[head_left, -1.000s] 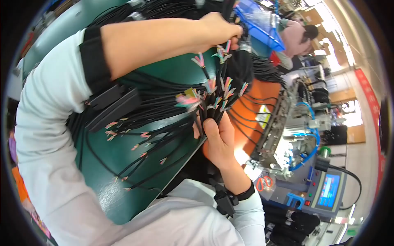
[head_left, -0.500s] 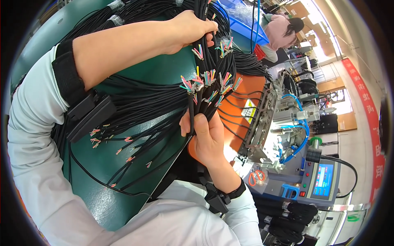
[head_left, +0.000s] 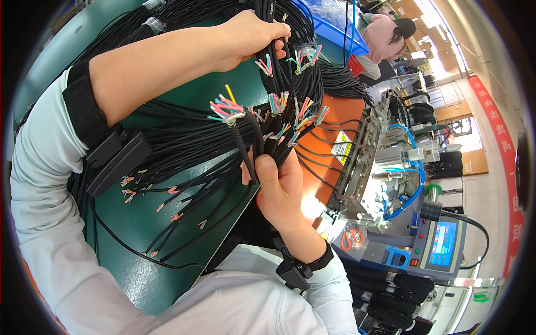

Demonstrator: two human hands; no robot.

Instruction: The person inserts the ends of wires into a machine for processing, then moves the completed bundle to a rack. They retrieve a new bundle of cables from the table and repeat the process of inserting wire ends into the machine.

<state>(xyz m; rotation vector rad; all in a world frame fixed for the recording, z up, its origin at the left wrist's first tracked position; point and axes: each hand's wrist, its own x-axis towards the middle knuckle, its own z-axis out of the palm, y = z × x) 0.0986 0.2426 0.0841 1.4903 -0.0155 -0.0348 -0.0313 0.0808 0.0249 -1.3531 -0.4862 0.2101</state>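
My left hand (head_left: 254, 38) reaches across the green table and is closed round the upper part of a bundle of black cables (head_left: 270, 67). Lower down, my right hand (head_left: 278, 190) grips several black cables with the thumb pressed over them. Their stripped ends, with coloured wires (head_left: 278, 104), fan out above that hand. One cable end with pink, blue and yellow wires (head_left: 227, 110) stands apart to the left, its black braided sleeve running down into the right hand's grip. The right fingertips are partly hidden behind the cables.
More black cables (head_left: 184, 134) lie across the green table (head_left: 134, 218), several with bare wire ends. At right are an orange surface (head_left: 340, 111), a metal clamping machine (head_left: 357, 167) and a control box with a screen (head_left: 441, 245). A person (head_left: 385, 39) sits beyond a blue bin (head_left: 329, 30).
The cable end with the yellow wire has swung left, away from the other ends. My left hand has shifted slightly left; the right keeps its hold.
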